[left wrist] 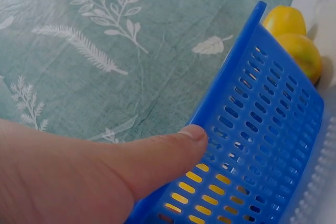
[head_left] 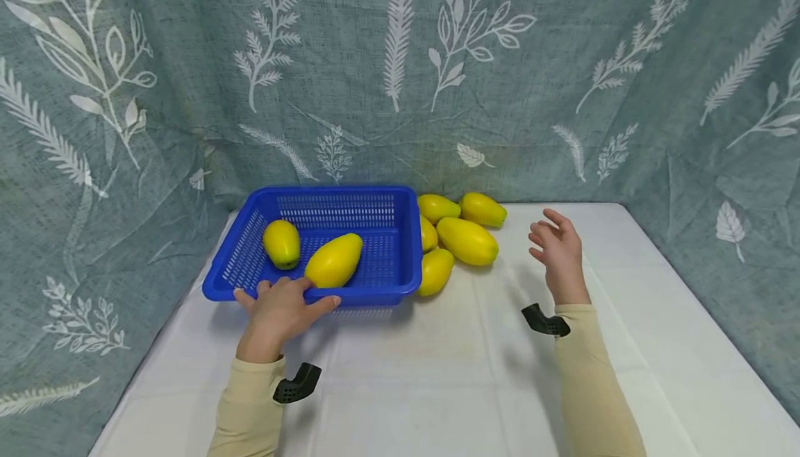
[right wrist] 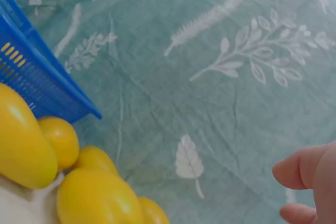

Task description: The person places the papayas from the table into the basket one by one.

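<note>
The blue basket (head_left: 325,238) is set at the back left of the white-covered desk (head_left: 437,374), close to the leaf-printed curtain (head_left: 400,61). The near rim of the basket is pressed by the left hand (head_left: 278,314), whose fingers are laid fairly straight over the edge, with the thumb (left wrist: 157,153) flat against the slotted wall; nothing is clamped in that grip. Two yellow mangoes are held in the basket: a rounder one (head_left: 282,244) towards the left and a longer one (head_left: 334,260) lying just beyond the fingertips. A pile of five more mangoes (head_left: 465,240) is heaped on the desk, touching the right wall of the basket. The right hand (head_left: 558,248) is held in the air just beside that pile, its grip apart and relaxed, with nothing touched.

Several risks can be judged from this. The basket is only pressed, not gripped, so it could be slid or tipped if weight is put on the rim. The heaped mangoes are smooth and rounded; if one is lifted from below, the others could be set rolling towards the desk edge. A loose grip on so slick a fruit could also be lost.
</note>
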Demonstrator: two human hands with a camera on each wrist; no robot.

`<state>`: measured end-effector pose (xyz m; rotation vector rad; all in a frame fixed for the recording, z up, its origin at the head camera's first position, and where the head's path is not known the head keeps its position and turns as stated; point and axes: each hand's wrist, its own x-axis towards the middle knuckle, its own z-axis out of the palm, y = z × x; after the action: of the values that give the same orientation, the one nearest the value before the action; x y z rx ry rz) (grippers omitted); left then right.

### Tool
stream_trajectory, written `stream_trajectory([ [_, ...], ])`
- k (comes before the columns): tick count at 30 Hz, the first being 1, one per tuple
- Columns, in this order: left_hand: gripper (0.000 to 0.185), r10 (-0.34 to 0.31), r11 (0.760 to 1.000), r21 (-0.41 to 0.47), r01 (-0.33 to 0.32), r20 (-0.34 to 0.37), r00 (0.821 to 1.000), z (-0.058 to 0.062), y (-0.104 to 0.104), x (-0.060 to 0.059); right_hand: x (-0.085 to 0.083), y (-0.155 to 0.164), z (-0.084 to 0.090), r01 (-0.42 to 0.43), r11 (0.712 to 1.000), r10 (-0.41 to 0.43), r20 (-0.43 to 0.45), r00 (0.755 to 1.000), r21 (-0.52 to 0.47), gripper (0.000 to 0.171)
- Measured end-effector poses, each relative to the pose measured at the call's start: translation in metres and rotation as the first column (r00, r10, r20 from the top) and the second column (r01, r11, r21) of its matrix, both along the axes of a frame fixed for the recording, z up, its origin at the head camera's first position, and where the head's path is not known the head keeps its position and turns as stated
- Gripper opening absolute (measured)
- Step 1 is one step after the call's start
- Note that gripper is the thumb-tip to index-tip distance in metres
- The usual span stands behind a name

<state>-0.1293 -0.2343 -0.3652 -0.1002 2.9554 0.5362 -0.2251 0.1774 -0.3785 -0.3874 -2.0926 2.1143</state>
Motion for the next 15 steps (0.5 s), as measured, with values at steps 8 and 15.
stream_trajectory([
  [8,0.076,0.001,1.0,-0.014,-0.001,-0.012,1.0,-0.001,0.0,0.0,0.002,0.008,-0.013,-0.006,0.998,0.009,0.039,0.999,-0.059,0.062],
  [15,0.075,0.003,1.0,-0.028,-0.003,-0.001,1.0,0.0,0.002,0.0,0.0,0.008,-0.013,-0.018,0.998,0.022,0.065,0.998,-0.068,0.061],
])
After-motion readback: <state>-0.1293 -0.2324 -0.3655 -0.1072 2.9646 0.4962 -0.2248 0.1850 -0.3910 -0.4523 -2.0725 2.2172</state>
